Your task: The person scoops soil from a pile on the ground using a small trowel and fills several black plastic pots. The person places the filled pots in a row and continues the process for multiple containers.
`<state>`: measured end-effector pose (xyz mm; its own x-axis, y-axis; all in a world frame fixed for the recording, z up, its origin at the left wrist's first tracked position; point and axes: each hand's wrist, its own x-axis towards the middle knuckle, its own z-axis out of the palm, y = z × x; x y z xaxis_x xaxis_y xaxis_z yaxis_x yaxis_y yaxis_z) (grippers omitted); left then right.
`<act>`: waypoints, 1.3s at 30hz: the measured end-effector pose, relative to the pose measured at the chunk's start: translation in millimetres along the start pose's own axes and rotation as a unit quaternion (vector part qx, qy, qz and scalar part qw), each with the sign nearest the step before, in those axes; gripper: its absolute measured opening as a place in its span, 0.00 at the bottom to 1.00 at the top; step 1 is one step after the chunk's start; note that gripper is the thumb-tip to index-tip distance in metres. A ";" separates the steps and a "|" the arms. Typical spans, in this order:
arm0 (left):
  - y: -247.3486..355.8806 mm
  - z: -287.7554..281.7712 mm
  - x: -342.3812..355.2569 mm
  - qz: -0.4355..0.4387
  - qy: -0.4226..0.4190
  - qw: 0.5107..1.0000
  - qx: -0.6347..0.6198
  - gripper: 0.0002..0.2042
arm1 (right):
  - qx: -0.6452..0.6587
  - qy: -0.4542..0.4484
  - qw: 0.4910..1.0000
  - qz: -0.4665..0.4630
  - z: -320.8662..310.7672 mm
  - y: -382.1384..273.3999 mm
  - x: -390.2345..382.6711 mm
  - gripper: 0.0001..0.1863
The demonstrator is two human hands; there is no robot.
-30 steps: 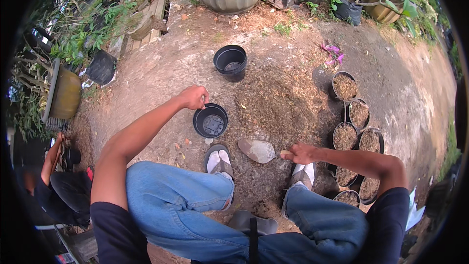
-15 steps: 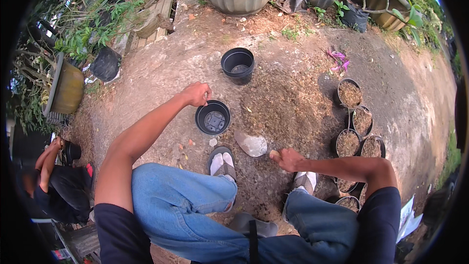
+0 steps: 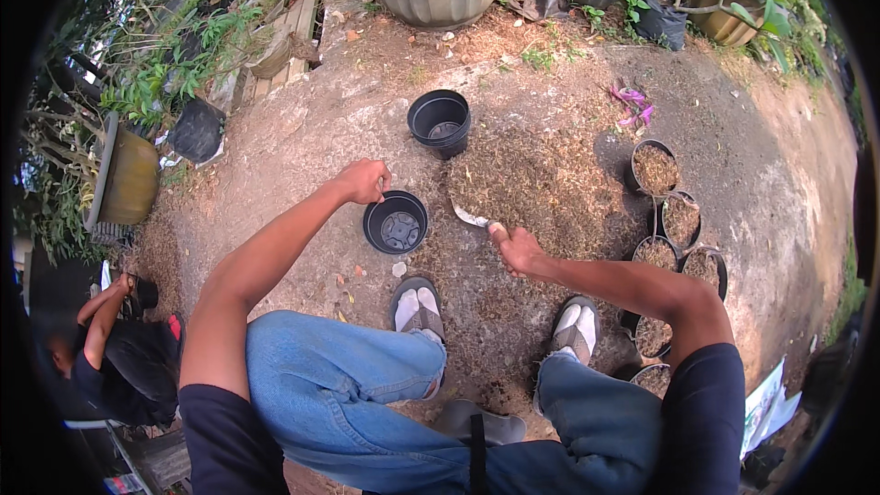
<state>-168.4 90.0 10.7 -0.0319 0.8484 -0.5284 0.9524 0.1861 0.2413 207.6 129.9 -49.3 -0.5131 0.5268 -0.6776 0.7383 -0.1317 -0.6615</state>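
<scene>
"What are the hands doing?"

"Left of the soil heap (image 3: 541,179), the left hand (image 3: 367,181), fingers curled, pinches the rim of a black pot (image 3: 396,222), empty. The right hand (image 3: 518,250) is closed round a trowel (image 3: 472,217) at the heap's near edge."

"Other containers?"

"Another empty pot (image 3: 438,124) by its far-left edge; rightward, soil-filled pots (image 3: 634,174)."

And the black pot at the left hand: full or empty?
Empty: the black pot at the left hand shows its patterned bottom bare inside, nothing heaped over it.
</scene>
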 end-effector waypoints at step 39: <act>0.7 -44.4 -6.0 -0.060 0.067 0.990 0.107 0.12 | 0.077 -0.306 0.949 -0.020 24.8 18.6 -32.4 0.35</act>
<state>-181.0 107.1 50.2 -0.1742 0.8876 -0.4264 0.9815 0.1915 -0.0023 227.1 89.5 -47.6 -0.7316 -0.0458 -0.6802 0.6650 -0.2677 -0.6972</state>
